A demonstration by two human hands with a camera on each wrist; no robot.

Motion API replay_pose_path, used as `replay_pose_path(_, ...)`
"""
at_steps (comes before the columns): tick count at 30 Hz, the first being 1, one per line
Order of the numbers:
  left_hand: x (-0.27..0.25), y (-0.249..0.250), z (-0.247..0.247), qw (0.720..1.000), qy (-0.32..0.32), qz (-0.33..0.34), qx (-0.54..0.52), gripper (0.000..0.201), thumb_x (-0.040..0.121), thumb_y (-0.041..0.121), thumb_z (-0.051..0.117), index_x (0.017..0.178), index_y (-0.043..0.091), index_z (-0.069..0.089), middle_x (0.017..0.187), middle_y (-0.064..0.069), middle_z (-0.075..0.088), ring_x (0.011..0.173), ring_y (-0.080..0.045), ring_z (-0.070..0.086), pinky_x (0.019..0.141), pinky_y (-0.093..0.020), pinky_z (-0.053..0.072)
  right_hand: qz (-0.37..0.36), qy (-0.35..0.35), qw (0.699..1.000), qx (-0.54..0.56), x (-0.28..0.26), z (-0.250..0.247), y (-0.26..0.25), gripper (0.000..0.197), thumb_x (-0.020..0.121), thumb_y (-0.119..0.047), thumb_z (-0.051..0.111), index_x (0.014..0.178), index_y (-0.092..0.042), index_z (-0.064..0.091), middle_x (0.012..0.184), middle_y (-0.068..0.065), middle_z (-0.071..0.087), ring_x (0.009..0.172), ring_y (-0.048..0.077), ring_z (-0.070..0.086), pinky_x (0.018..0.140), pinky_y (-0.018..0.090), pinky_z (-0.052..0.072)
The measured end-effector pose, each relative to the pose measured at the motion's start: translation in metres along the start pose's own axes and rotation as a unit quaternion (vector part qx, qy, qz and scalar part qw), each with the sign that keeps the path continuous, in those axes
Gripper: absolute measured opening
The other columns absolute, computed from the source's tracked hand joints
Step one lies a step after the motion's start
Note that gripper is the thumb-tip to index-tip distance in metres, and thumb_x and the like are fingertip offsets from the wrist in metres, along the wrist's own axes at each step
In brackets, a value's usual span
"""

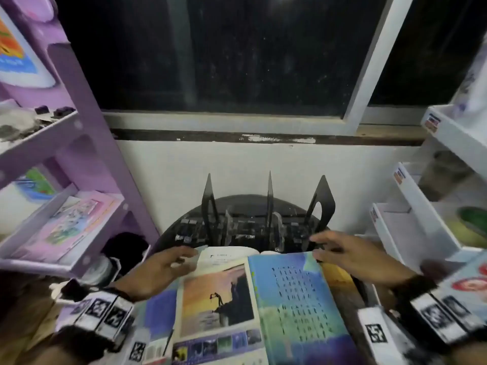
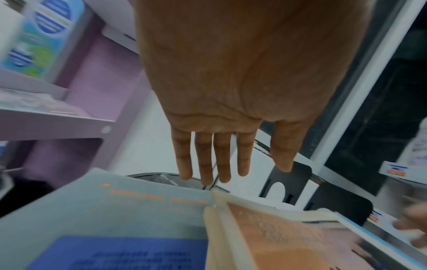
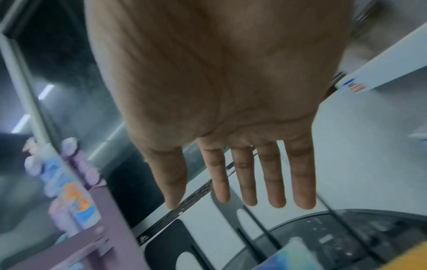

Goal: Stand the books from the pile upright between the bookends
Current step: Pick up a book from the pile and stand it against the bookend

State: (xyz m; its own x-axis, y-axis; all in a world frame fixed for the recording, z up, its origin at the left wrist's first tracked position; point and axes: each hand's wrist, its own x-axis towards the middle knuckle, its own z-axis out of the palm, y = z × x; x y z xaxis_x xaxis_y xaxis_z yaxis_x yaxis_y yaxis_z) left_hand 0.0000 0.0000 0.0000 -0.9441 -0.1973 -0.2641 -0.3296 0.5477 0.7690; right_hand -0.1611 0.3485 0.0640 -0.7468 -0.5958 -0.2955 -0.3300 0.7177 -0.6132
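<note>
A pile of books lies flat in front of me. On top are a sunset-cover book (image 1: 216, 299) and a blue-green book (image 1: 297, 299); a blue book (image 1: 158, 306) and a yellow one (image 1: 337, 275) show underneath. Beyond it, three black bookends stand upright, left (image 1: 209, 206), middle (image 1: 269, 204) and right (image 1: 320, 204), with nothing between them. My left hand (image 1: 184, 256) hovers over the pile's far left corner with fingers (image 2: 203, 164) straight and empty. My right hand (image 1: 324, 246) reaches over the far right corner, its fingers (image 3: 245, 182) straight, holding nothing, close to the right bookend.
The bookends stand on a round dark table (image 1: 179, 230) against a white wall under a dark window. A purple shelf unit (image 1: 79, 143) with books crowds the left side. A white shelf unit (image 1: 421, 206) crowds the right.
</note>
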Motion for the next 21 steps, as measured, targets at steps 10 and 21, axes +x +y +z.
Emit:
replay_pose_path(10, 0.026, -0.004, 0.011, 0.977, -0.112, 0.040, 0.176, 0.091, 0.050, 0.096, 0.042, 0.124, 0.044, 0.051, 0.118, 0.019, 0.054, 0.104, -0.001, 0.055, 0.092, -0.024, 0.046, -0.078, -0.103, 0.978, -0.164, 0.055, 0.045, -0.015, 0.056, 0.087, -0.061, 0.054, 0.136, -0.035, 0.047, 0.134, -0.015, 0.053, 0.116, 0.005, 0.051, 0.098, 0.026, 0.039)
replay_pose_path(21, 0.029, -0.002, 0.019, 0.967, -0.110, 0.066, 0.218, 0.100, 0.034, 0.100, 0.044, 0.113, 0.040, 0.052, 0.095, 0.011, 0.060, 0.088, -0.006, 0.059, 0.079, -0.026, 0.046, -0.076, -0.044, 0.975, -0.206, 0.044, 0.068, -0.019, 0.038, 0.083, -0.054, 0.065, 0.115, -0.034, 0.058, 0.114, -0.014, 0.062, 0.104, 0.007, 0.059, 0.098, 0.032, 0.044)
